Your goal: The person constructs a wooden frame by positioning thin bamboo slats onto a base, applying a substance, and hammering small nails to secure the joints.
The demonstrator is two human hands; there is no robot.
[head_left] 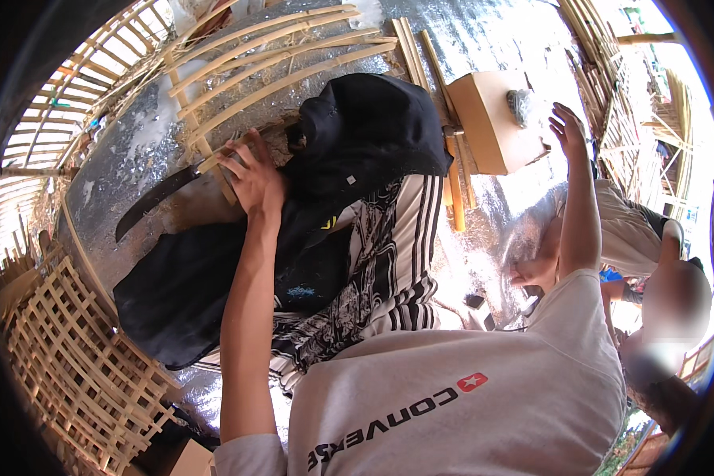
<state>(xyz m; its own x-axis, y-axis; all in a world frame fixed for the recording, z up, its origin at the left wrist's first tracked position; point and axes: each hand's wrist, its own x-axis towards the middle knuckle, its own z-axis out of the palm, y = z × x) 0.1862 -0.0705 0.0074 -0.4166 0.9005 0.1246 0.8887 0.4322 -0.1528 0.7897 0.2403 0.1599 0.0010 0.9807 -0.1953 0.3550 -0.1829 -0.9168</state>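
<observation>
My left hand [254,176] is closed around the pale handle of a machete [157,203], whose dark curved blade points left and toward me. Beneath the blade and handle passes a light bamboo strip [184,103]. Raised at the right, my right hand [570,131] holds nothing and has its fingers apart. It is beside a cardboard box [484,119] with a crumpled clear plastic bag [520,107] against its top. Black cloth [373,119] covers my bent legs, over black-and-white patterned trousers [401,238].
Long split bamboo strips [285,63] lie across the shiny silver floor sheet [444,47]. A wooden-handled tool [456,194] rests beside the box. Woven bamboo lattice [79,357] stands at the lower left. Another person [623,222] sits close by at the right.
</observation>
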